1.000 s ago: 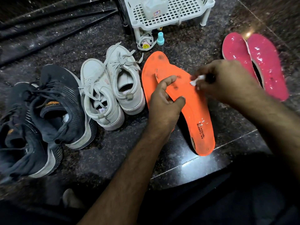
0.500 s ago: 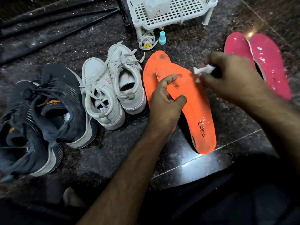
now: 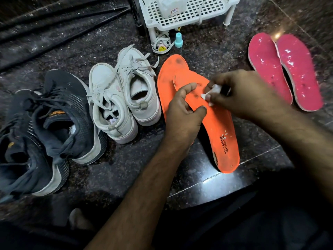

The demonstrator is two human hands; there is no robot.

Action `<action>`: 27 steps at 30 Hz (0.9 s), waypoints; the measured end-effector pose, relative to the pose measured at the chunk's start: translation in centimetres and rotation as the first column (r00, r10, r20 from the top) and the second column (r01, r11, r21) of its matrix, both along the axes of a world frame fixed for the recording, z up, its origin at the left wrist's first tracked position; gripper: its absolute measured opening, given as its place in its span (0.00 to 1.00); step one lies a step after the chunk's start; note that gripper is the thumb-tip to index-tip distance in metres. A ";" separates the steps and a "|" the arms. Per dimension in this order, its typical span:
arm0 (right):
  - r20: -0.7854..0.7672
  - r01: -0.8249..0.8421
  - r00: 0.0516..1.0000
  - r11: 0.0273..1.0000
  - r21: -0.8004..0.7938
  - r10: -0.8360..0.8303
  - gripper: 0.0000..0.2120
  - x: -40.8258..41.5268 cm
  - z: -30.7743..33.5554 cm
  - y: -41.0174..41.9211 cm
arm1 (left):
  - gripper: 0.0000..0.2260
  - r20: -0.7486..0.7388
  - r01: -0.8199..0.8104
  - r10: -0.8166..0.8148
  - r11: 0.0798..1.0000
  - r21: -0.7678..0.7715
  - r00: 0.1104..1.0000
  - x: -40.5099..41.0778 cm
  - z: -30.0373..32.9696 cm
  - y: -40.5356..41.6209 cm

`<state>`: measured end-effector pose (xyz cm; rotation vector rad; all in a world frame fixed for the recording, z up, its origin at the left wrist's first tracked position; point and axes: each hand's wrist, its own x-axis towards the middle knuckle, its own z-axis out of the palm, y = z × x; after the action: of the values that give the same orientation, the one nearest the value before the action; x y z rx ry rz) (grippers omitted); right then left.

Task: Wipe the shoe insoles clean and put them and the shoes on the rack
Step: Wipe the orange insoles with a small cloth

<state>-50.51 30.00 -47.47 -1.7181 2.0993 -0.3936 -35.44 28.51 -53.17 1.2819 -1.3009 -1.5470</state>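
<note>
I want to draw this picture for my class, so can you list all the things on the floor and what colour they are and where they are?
orange insoles: two, stacked, orange, middle of the floor
pink insoles: two, pink, far right, side by side
white sneakers: two, white, left of the orange insoles
dark sneakers: two, dark blue-grey, far left
rack: one, white plastic, top centre
packet: one, whitish, on the rack
small bottle: one, teal, by the rack's leg
wipe: one, white, in the right hand
left hand: holds the upper orange insole
right hand: presses the wipe on that insole
</note>
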 end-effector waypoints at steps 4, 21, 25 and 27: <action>-0.236 0.158 0.956 0.983 -0.090 -0.175 0.09 -2.0 -0.2 0.0 | 0.23 -0.046 0.007 -0.006 1.000 0.011 0.999 0.0 0.4 0.1; -0.004 -0.171 0.985 0.984 -0.041 0.171 0.06 1.4 0.9 0.5 | 0.23 -0.046 -0.026 0.029 0.998 0.063 0.999 -0.2 0.1 -0.2; -0.049 -0.038 0.998 0.999 -0.029 0.036 0.07 0.3 0.3 -0.1 | 0.26 -0.059 0.000 0.005 0.997 0.081 0.998 -0.2 0.9 0.1; -0.179 0.066 0.981 0.997 -0.029 -0.070 0.08 -1.0 0.0 -0.3 | 0.27 -0.077 0.016 -0.011 0.997 0.072 0.997 -0.3 1.2 0.3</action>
<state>-51.50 29.68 -47.48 -1.7574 2.2940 -0.2920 -35.73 28.78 -51.95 1.2482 -1.2169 -1.6505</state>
